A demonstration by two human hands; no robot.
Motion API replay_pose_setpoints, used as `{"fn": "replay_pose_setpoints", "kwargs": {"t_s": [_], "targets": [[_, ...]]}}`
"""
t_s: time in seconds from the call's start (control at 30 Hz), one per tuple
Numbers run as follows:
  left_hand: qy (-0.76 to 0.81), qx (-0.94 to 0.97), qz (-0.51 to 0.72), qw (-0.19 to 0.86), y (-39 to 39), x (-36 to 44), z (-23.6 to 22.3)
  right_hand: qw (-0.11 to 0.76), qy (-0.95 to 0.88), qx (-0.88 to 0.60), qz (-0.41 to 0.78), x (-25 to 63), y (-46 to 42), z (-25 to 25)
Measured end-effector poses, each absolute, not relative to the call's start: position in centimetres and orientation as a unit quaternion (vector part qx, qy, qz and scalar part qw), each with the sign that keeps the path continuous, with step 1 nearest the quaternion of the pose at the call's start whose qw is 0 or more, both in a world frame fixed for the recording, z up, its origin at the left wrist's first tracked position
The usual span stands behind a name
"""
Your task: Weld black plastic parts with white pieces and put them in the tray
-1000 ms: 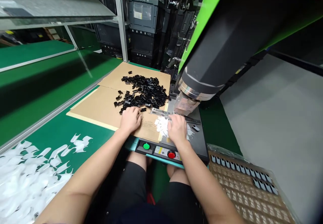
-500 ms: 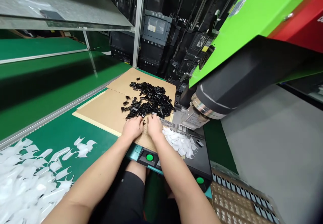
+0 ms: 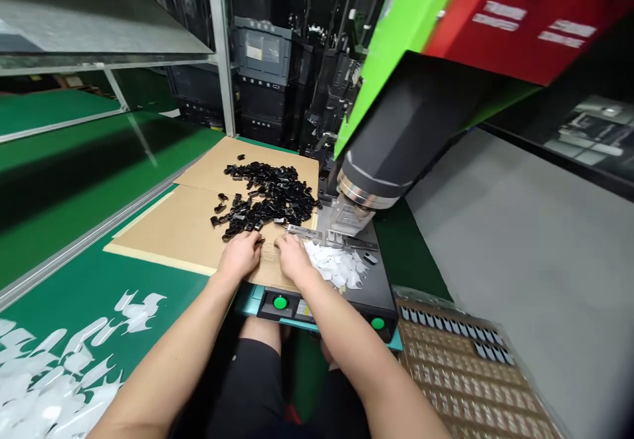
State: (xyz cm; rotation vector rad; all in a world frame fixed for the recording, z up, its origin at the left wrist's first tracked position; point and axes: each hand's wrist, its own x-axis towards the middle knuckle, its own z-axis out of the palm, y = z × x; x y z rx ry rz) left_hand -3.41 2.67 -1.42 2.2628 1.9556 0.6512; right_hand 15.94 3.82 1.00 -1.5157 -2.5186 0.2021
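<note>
My left hand [image 3: 241, 254] is closed just in front of a pile of small black plastic parts [image 3: 277, 191], with a small black plastic part [image 3: 261, 240] at its fingertips. To its right, my right hand [image 3: 293, 256] has its fingers curled together over the cardboard [image 3: 163, 228]. Whatever those fingers hold is too small to make out. A short gap separates the two hands. Right of my right hand lies a heap of white curved plastic pieces [image 3: 337, 264]. Behind that heap a metal fixture [image 3: 341, 237] sits beneath the head of a green and red machine [image 3: 381, 142].
More white pieces [image 3: 44, 373] cover the green table [image 3: 183, 294] at left. Green buttons [image 3: 280, 302] line the machine base's front. A tray of small parts [image 3: 460, 373] stands low on the right. Grey crates [image 3: 262, 49] are stacked behind, beside a metal post [image 3: 221, 49].
The view has turned right, so everything appears farther left. My hands have drawn slightly back from the black pile and a little apart.
</note>
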Motion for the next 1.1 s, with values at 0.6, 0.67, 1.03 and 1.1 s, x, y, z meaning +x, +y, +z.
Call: {"fn": "replay_pose_setpoints", "kwargs": {"t_s": [0.6, 0.67, 1.03, 1.1], "targets": [[0.456, 0.8, 0.378, 0.101, 6.0, 13.4, 0.7, 0.45, -0.666, -0.594, 0.035, 33.6, 3.2, -0.8], [0.471, 0.804, 0.353, 0.081, 6.6, 15.0, 0.2, 0.422, -0.672, -0.609, 0.016, 33.4, 3.3, -0.9], [0.501, 0.833, 0.232, 0.041, 6.1, 15.8, 0.7, 0.204, -0.725, -0.655, -0.066, 32.4, 2.5, 0.9], [0.503, 0.832, 0.224, 0.057, 6.1, 15.8, 1.1, 0.191, -0.728, -0.655, -0.06, 32.3, 2.5, 1.4]]}}
